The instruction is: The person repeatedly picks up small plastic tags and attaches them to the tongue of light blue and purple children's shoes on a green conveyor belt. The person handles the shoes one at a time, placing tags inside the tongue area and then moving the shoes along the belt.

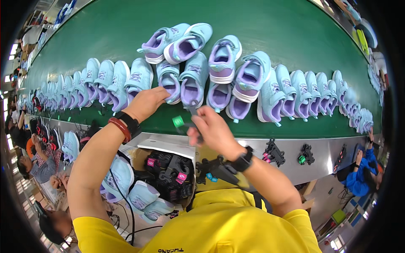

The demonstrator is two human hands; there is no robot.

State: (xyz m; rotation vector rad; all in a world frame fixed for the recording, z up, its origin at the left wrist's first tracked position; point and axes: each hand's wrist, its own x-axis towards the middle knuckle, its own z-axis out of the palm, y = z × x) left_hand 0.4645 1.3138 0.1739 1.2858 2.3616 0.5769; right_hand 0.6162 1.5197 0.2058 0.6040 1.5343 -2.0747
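Observation:
My left hand (147, 102) has its fingers closed on the heel side of a light blue and purple shoe (169, 80) at the near edge of the green table. Just right of it stands the matching shoe (194, 78), opening toward me. My right hand (214, 130) grips a black plastic shoe hanger (194, 110), its upper end at that second shoe's heel. A green tag (178, 121) shows beside the hanger, slightly blurred. Part of the hanger is hidden behind my fingers.
More such shoes line the green table (270, 31) to left and right, some stacked in the middle. Below its edge, an open box (168, 148) holds black hangers with pink tags. Loose hangers (274, 152) lie on the metal ledge. Shoes (118, 179) sit lower left; people work at both sides.

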